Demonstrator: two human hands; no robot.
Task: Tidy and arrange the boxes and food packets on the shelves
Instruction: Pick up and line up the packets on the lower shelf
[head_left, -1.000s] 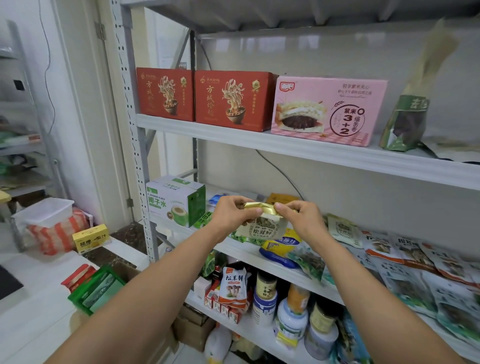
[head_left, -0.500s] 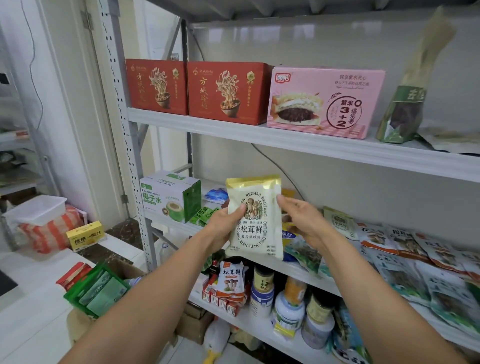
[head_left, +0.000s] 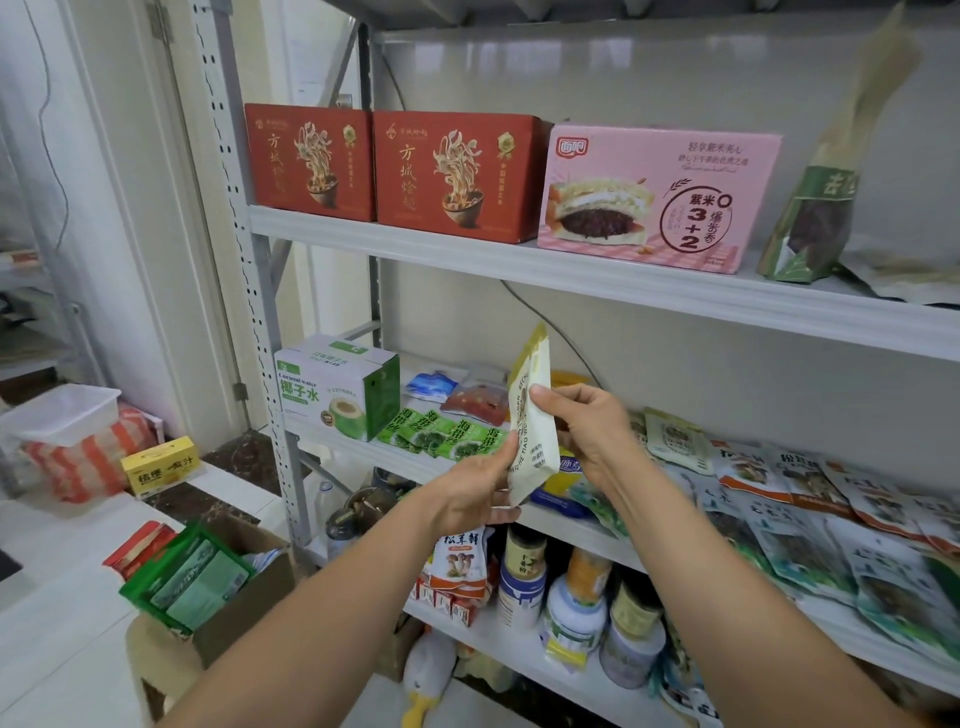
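Both hands hold a cream food packet (head_left: 531, 415) with a gold top upright in front of the middle shelf (head_left: 363, 457), turned almost edge-on to me. My left hand (head_left: 475, 493) grips its lower edge from the left. My right hand (head_left: 582, 426) pinches its right side with thumb and fingers. Behind it on the middle shelf lie green seaweed packets (head_left: 447, 434), a coconut water box (head_left: 332, 389) and rows of flat packets (head_left: 810, 519) to the right. The top shelf (head_left: 623, 280) carries two red boxes (head_left: 452, 176) and a pink box (head_left: 660, 197).
A tall green-and-paper bag (head_left: 815, 218) stands on the top shelf at right. Jars and tubs (head_left: 576, 608) and a mushroom packet (head_left: 460, 561) fill the lower shelf. A cardboard box with a green carton (head_left: 192, 582) sits on a stool at lower left, near a yellow box (head_left: 161, 465).
The packet went from folded flat low between my hands, to upright with its face toward me, to turned edge-on now. Both hands kept hold of it.
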